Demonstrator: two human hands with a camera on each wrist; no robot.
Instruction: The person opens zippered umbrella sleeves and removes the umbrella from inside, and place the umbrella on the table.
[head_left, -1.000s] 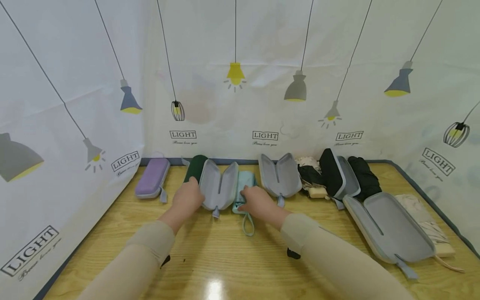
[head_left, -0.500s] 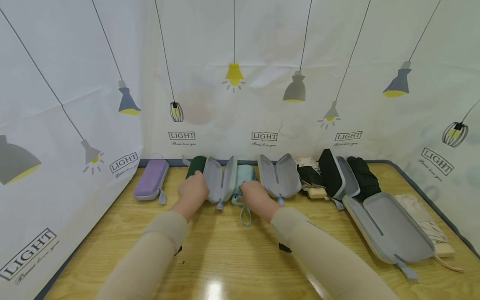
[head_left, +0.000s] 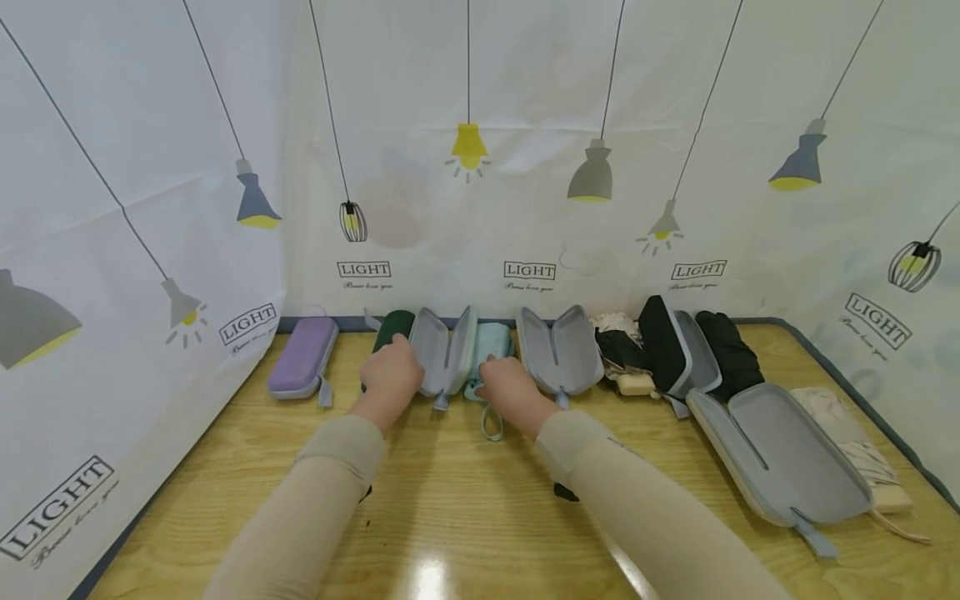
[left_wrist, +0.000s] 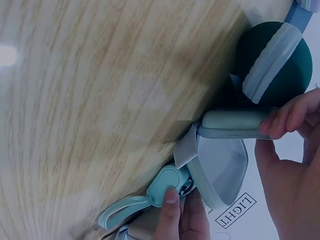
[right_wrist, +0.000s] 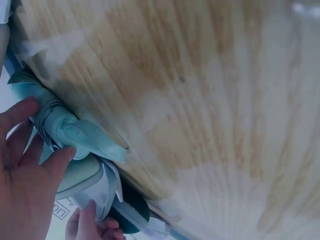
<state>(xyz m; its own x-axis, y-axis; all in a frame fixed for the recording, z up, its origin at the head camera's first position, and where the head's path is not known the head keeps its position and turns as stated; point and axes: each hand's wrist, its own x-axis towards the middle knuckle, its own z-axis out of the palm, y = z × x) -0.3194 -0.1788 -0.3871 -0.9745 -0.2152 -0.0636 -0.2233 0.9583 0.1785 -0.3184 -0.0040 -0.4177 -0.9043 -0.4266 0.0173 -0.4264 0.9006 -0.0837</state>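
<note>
My left hand (head_left: 392, 375) pinches the left half of a small open zip case (head_left: 456, 354), pale mint outside and grey inside. In the left wrist view its thumb and fingers close on that half's edge (left_wrist: 232, 122). Right beside the case lies a mint folding umbrella (head_left: 492, 340), rolled up, with its wrist strap (head_left: 491, 423) looping toward me. My right hand (head_left: 512, 390) grips the umbrella near its handle end; the right wrist view has it between thumb and fingers (right_wrist: 62, 157). A dark green closed case (head_left: 395, 323) lies just left of the open case, partly behind my left hand.
A purple case (head_left: 303, 358) lies at the far left. Right of the umbrella stand an open grey-lined case (head_left: 561, 350), an open black case (head_left: 663, 346) and a black folded umbrella (head_left: 727, 354). A large open case (head_left: 798, 454) and a beige bundle (head_left: 862, 446) lie at the right.
My left hand has moved right and slightly away from me, and the open case has shifted back and narrowed. My right hand has slid the mint umbrella toward the back wall.
</note>
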